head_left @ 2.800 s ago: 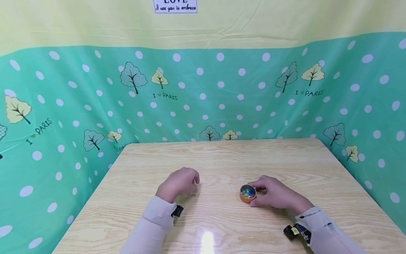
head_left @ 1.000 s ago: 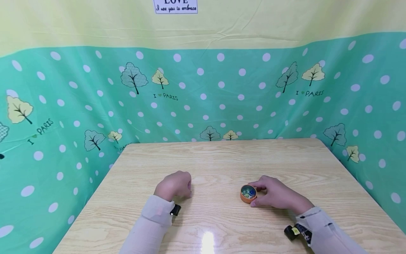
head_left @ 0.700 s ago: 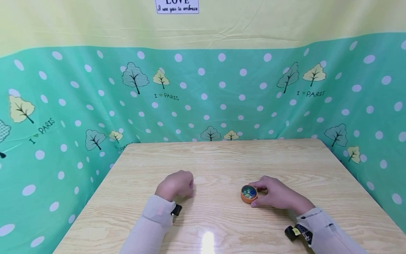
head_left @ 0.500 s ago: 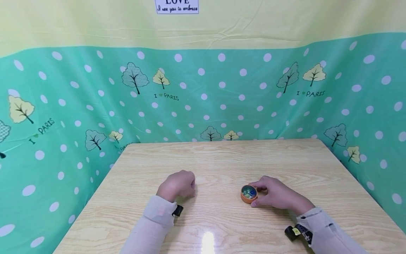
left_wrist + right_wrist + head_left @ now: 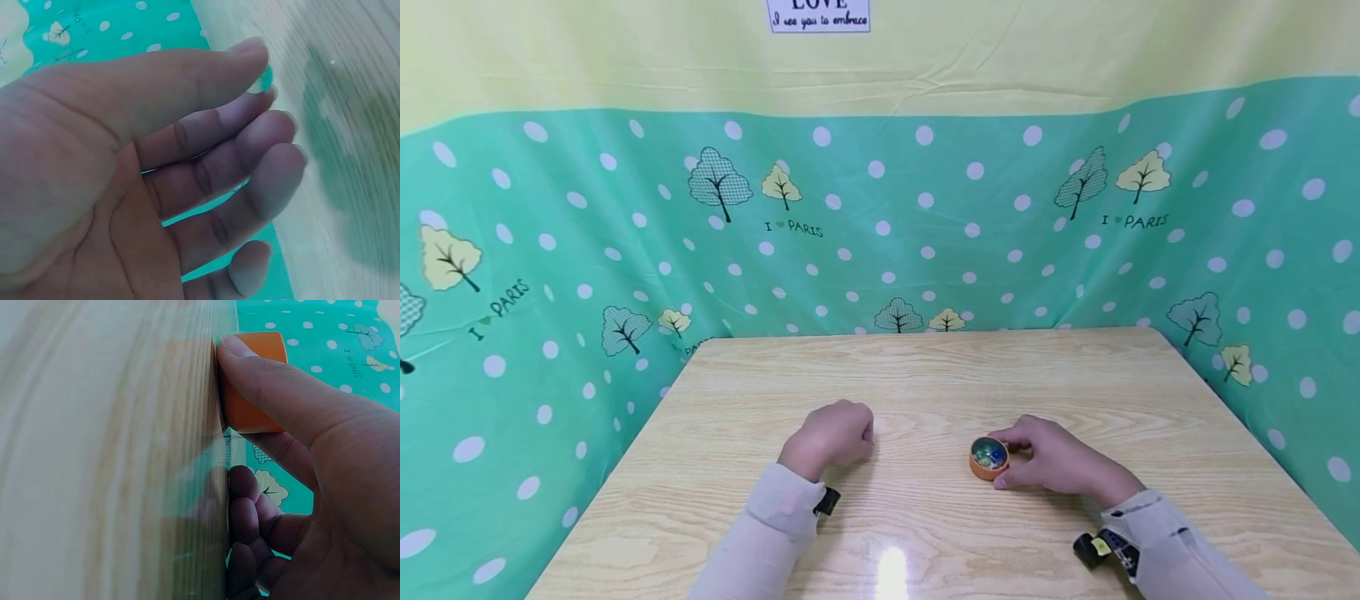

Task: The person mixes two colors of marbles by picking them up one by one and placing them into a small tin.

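In the head view, a small round orange tin (image 5: 989,457) stands on the table, with shiny green, blue and yellow pieces like glass marbles inside it. My right hand (image 5: 1051,457) grips its side between thumb and fingers. The right wrist view shows the thumb along the orange wall (image 5: 265,375), while the other fingers curl near the tabletop. To the left of the tin, my left hand (image 5: 833,437) is held over the table, knuckles up. In the left wrist view, its thumb and index fingertip pinch a small clear-and-green glass marble (image 5: 266,79), mostly covered by the thumb.
The wood-grain table (image 5: 925,375) extends around both hands. A green curtain with white dots and printed trees (image 5: 917,225) rises behind it and along both sides. Each wrist carries a small black camera, one at the left cuff (image 5: 827,502) and one at the right (image 5: 1090,550).
My left hand drew back to the left with its fingers closing, then came slightly right again toward the tin. The right hand and the tin have stayed in place.
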The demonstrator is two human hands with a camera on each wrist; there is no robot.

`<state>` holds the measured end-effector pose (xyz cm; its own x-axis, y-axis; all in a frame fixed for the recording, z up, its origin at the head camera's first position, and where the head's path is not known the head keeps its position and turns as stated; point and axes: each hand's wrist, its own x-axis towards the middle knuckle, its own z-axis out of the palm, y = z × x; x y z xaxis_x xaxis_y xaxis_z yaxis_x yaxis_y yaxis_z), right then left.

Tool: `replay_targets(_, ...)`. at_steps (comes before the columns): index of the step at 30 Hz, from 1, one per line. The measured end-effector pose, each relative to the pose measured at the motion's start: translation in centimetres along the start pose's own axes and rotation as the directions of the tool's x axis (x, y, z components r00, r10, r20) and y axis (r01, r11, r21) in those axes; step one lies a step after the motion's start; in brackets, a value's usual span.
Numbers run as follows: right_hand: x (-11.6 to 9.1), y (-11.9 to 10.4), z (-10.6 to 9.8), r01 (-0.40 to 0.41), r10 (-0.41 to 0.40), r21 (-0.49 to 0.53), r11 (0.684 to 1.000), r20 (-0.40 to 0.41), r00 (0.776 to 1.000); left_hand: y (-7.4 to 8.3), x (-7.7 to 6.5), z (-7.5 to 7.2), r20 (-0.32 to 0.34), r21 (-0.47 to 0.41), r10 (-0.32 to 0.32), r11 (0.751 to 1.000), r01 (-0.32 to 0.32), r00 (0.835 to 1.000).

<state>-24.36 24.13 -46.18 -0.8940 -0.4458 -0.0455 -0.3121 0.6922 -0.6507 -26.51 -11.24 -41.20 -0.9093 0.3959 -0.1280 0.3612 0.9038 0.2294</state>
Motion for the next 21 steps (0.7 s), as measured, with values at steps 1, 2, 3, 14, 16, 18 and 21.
replay_targets(1, 0.0, 0.0, 0.0, 0.002, -0.002, -0.001, 1.000, 0.000, 1.000, 0.1, 0.1, 0.0, -0.007, -0.002, 0.003, 1.000, -0.003, 1.000)
replay_targets(2, 0.0, 0.0, 0.0, 0.003, -0.003, -0.003, 1.000, -0.001, 1.000, 0.1, 0.1, 0.1, -0.015, 0.000, 0.006, 1.000, -0.006, 1.000)
replay_targets(3, 0.0, 0.1, 0.0, 0.004, -0.004, -0.006, 1.000, -0.001, 1.000, 0.2, 0.2, 0.1, -0.026, 0.001, 0.012, 1.000, -0.012, 1.000)
replay_targets(14, 0.2, 0.1, 0.1, -0.001, 0.001, 0.010, 1.000, -0.002, 1.000, 0.9, 0.7, 0.4, -0.125, 0.033, 0.069, 0.997, -0.065, 0.990)
replay_targets(16, 0.2, 0.1, 0.1, -0.004, 0.004, 0.004, 1.000, -0.003, 1.000, 1.1, 0.9, 0.5, -0.133, 0.037, 0.072, 0.997, -0.068, 0.988)
replay_targets(18, 0.2, 0.1, 0.1, -0.007, 0.007, 0.003, 1.000, -0.002, 1.000, 1.3, 1.0, 0.7, -0.146, 0.042, 0.078, 0.996, -0.073, 0.986)
replay_targets(21, 0.2, 0.1, 0.1, -0.006, 0.006, 0.009, 1.000, -0.001, 1.000, 1.7, 1.2, 1.1, -0.163, 0.037, 0.103, 0.994, -0.099, 0.981)
